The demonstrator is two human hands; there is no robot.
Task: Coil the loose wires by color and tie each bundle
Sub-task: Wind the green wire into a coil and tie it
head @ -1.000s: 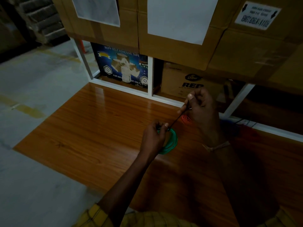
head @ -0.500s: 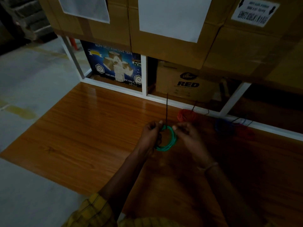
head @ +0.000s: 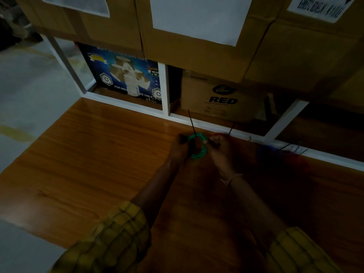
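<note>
Dim storeroom, wood table [head: 82, 164]; both hands' grip clamped on green coil [head: 199, 146]; boxes [head: 197, 46] behind.

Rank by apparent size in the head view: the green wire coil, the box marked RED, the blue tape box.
1. Blue tape box and box marked RED: similar, unranked.
2. Green wire coil, smallest, though nearest the camera.

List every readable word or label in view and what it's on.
"RED": brown carton.
"FOR INDU... SE ONLY", partly hidden: blue tape box.
Its top line ends "ADHESIVE TAPE"; the rest is blurred.
Oval logo above "RED": too blurred.
Upside-down label, top right: unreadable.
</note>
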